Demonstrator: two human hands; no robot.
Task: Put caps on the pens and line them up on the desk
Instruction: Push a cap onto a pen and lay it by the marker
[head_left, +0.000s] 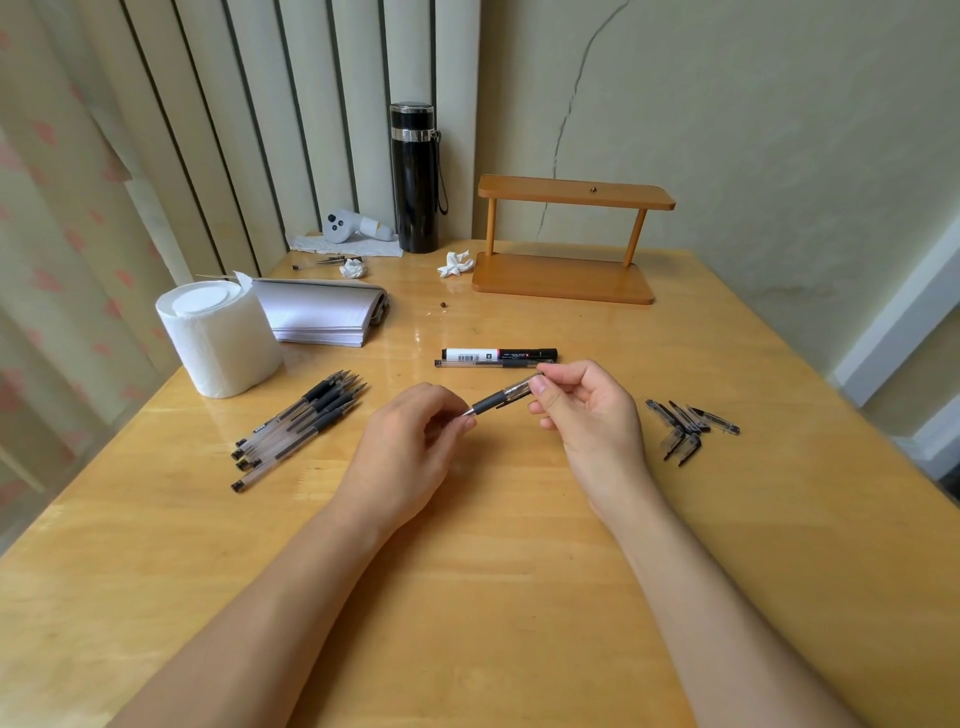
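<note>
Your right hand (587, 410) pinches an uncapped pen (501, 397) above the desk (467, 597), tip at your curled left hand (415, 441) (contents hidden); loose caps (685, 426) lie right, uncapped pens (298, 426) left.

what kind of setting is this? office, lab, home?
Likely a home desk by a window: a wooden desk against a cracked wall, curtains at the left, and personal clutter such as a toilet paper roll, a black flask and a notebook.
</note>
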